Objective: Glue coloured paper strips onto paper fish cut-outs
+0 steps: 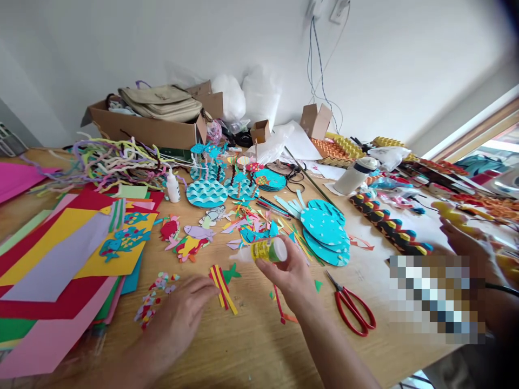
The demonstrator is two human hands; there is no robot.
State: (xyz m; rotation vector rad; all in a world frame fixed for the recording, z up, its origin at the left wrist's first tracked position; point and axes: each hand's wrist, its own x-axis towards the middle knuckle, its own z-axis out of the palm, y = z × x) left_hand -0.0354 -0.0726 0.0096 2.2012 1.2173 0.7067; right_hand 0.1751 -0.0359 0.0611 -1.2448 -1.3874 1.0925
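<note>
The glue bottle [265, 250] lies sideways in the right hand [290, 275], fingers wrapped round its body, white nozzle pointing left; its yellow label carries print too small to read. It is held above the bench [251, 346], near the middle. The left hand [178, 319] lies palm down, fingers loosely spread, tips touching a small bundle of red and yellow paper strips [223, 286], about five. A scatter of tiny paper dots [152, 297] lies just left of that hand. One pair of red-handled scissors [351, 305] rests to the right, blades slightly parted. A second, white glue bottle [173, 186] stands upright farther back. Beyond, about four turquoise paper discs [326, 232] overlap in a stack. Another person's hand [466, 237] works at the right edge.
</note>
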